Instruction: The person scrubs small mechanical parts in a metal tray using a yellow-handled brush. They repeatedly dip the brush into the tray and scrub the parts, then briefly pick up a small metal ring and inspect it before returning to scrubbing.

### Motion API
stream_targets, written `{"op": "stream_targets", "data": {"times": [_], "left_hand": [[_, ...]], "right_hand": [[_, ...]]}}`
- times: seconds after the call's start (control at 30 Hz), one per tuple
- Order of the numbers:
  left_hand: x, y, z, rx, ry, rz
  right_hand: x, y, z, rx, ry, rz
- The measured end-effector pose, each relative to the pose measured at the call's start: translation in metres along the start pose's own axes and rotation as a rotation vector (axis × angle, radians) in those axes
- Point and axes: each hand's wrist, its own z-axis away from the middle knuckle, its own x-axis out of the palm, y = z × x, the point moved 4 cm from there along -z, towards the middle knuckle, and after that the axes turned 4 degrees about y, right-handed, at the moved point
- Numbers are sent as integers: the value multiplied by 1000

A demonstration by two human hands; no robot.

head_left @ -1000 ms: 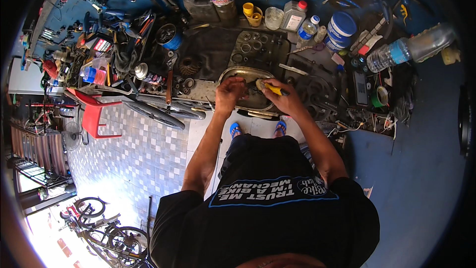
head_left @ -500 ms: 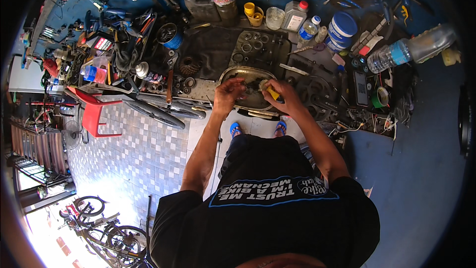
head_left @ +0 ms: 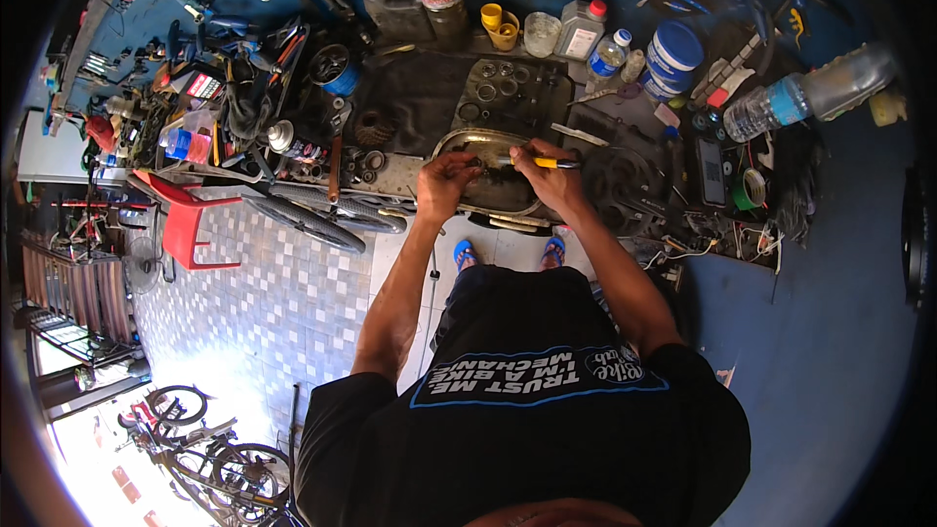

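My right hand (head_left: 549, 176) is closed round a small brush with a yellow and black handle (head_left: 558, 163). The handle sticks out to the right and the working end points left, toward my other hand. My left hand (head_left: 446, 183) is closed, its fingertips pinching a small dark part (head_left: 476, 164); its exact kind is too small to make out. Both hands are over a shallow metal tray (head_left: 532, 212) with rounded corners and a dark, dirty bottom, at the bench's near edge.
Behind the tray, rings and small parts lie on a dark mat (head_left: 508, 88). A sprocket cassette (head_left: 374, 127) and spray can (head_left: 283, 139) stand left. Cranks with chainrings (head_left: 625, 181) and a phone (head_left: 711, 176) lie right. Bottles and a blue-white tub (head_left: 673, 59) line the back.
The brush in my right hand has turned from pointing toward me to lying nearly level, its handle end now to the right. My left hand has shifted slightly.
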Motion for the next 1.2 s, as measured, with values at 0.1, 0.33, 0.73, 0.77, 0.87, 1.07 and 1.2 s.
{"op": "stream_targets", "data": {"times": [0.1, 0.33, 0.73, 0.77, 0.87, 1.07, 1.2], "left_hand": [[-2, -5, -5, 51, 1, -9], [-4, -12, -6, 46, 11, -128], [16, 57, -5, 153, -21, -436], [19, 72, -8, 283, -16, -460], [45, 159, 8, 480, -54, -581], [72, 169, 23, 886, 46, -670], [36, 23, -16, 320, -77, -767]], "right_hand": [[10, -18, 7, -46, -28, -215], [8, -9, 3, 75, -44, -217], [-20, 13, 17, 25, 26, 182], [-21, 12, 20, 44, 16, 174], [-28, 15, 29, 3, 71, 95], [-39, 16, 39, -64, 126, 74], [-40, 17, 44, -29, 114, 24]]}}
